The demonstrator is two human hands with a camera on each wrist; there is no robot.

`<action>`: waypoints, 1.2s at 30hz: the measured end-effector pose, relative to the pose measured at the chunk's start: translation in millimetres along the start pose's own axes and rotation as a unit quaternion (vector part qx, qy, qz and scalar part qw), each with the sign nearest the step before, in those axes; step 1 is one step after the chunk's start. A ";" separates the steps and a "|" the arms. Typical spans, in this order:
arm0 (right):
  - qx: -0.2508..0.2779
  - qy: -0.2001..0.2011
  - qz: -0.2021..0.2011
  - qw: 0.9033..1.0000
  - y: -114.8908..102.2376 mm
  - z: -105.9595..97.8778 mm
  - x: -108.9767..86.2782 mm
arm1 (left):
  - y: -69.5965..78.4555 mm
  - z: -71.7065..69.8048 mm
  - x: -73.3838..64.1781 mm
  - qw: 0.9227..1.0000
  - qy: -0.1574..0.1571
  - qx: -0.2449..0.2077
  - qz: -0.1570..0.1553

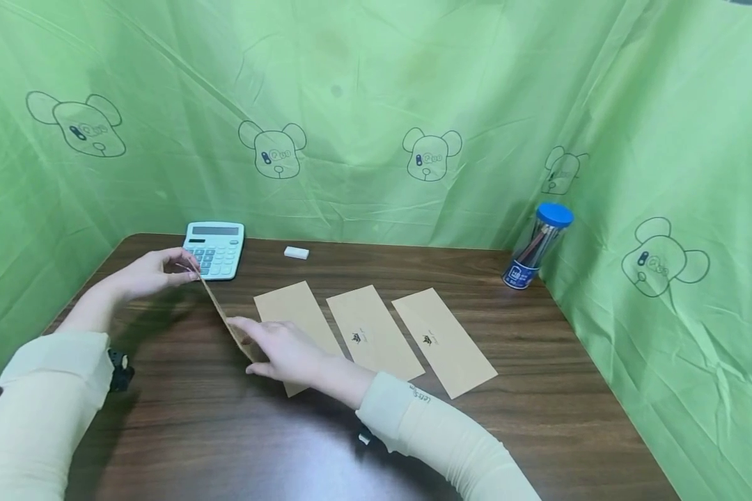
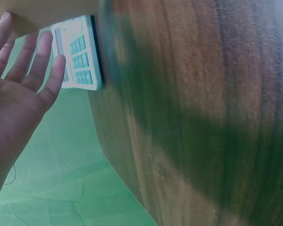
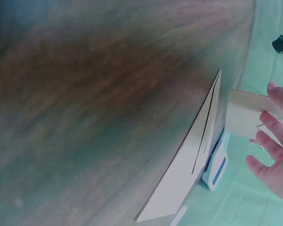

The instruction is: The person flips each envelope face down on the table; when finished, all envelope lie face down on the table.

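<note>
My left hand (image 1: 150,273) pinches the far end of a brown paper envelope (image 1: 213,300), seen nearly edge-on and tilted above the table. At its near end, my right hand (image 1: 288,351) holds it with the thumb low and the index finger higher up. In the left wrist view, the left thumb lies over the envelope (image 2: 47,12) and the fingers under it. Three more envelopes lie slanted in a row: a left envelope (image 1: 297,309) partly behind the right hand, a middle envelope (image 1: 376,334) and a right envelope (image 1: 445,341), the last two with small dark crown prints.
A light blue calculator (image 1: 215,250) lies just beyond the left hand. Near the back edge is a small white block (image 1: 296,252). A clear tube (image 1: 535,243) with a blue lid holds thin sticks at the back right. Green curtains (image 1: 351,83) surround the brown wooden table (image 1: 194,431).
</note>
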State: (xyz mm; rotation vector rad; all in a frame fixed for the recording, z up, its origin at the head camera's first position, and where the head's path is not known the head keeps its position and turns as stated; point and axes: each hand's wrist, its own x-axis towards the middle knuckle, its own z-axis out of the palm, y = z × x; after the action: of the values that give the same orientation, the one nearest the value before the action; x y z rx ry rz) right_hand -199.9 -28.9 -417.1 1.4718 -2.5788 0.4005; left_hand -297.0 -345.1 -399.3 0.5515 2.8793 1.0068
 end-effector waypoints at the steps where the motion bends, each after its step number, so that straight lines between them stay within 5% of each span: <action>1: 0.003 0.009 0.002 1.000 0.3 -1.1 -0.4 | 1.0 -0.4 0.8 1.000 0.004 0.000 -0.003; 6: -0.010 0.026 0.026 0.999 -0.5 -3.6 -3.6 | 1.4 2.3 4.2 0.999 0.027 -0.004 -0.026; 12: -0.031 0.039 0.038 0.998 -3.1 -2.9 -3.8 | -0.6 16.2 9.7 0.999 0.039 -0.025 -0.006; 16: -0.021 0.038 0.049 0.998 -4.1 -3.6 -3.1 | -0.5 25.5 10.3 0.999 0.012 -0.043 -0.001; 22: -0.006 0.041 0.071 0.997 -1.7 -3.5 -3.7 | -4.1 33.5 6.8 0.995 -0.028 -0.089 -0.034; 29: 0.058 0.036 0.122 0.990 3.6 5.9 -3.8 | -15.5 35.2 0.8 0.998 -0.011 -0.030 -0.046; 36: -0.006 -0.018 0.116 0.993 5.1 13.9 -6.4 | -22.8 35.5 -4.2 1.000 -0.016 -0.005 -0.018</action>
State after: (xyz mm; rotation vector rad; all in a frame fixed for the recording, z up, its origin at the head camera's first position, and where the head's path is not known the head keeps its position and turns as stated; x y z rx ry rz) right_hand -200.9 -25.3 -432.8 1.1896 -2.7844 0.3882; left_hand -294.8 -342.0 -441.5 0.5083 2.8435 0.9975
